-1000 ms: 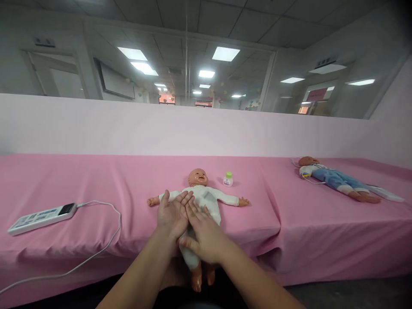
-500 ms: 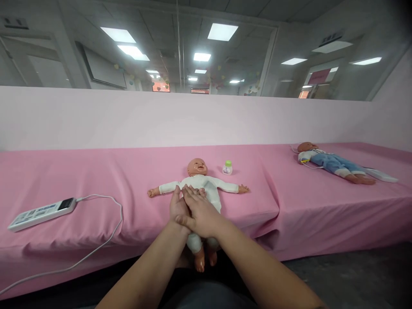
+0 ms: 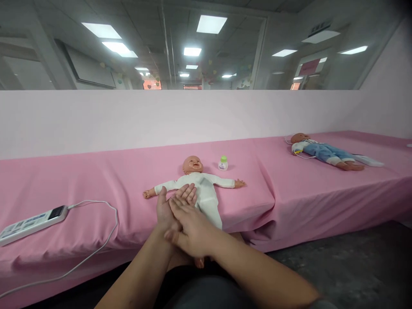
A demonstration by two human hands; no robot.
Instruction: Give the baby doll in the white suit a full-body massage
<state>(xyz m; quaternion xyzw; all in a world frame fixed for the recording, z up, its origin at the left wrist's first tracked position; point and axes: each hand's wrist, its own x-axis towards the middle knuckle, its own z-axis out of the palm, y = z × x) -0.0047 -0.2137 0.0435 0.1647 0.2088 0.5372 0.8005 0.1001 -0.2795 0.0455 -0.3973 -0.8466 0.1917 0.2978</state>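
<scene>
Palm up, my left hand (image 3: pixel 165 212) is open with its fingers stretched out. My right hand (image 3: pixel 195 229) lies palm down across it, fingers extended, covering much of the left palm. Nothing shows between them. Just beyond the hands a baby doll (image 3: pixel 207 199) in a white outfit lies on its back, arms spread wide. My hands and forearms hide part of its lower body and legs. Right of the doll's head stands a small bottle (image 3: pixel 223 165) with a green cap.
Pink cloth (image 3: pixel 128 171) covers the long surface. At left lies a white handheld device (image 3: pixel 35 223) with a cable (image 3: pixel 111 234) running to the front edge. A second doll (image 3: pixel 325 152) in blue trousers lies far right. Behind are a pale wall (image 3: pixel 96 120) and a window (image 3: pixel 212 56).
My stacked hands have shifted a little left relative to the doll, uncovering more of its white outfit. The right hand has slid slightly back, showing more left fingers. The view has turned slightly.
</scene>
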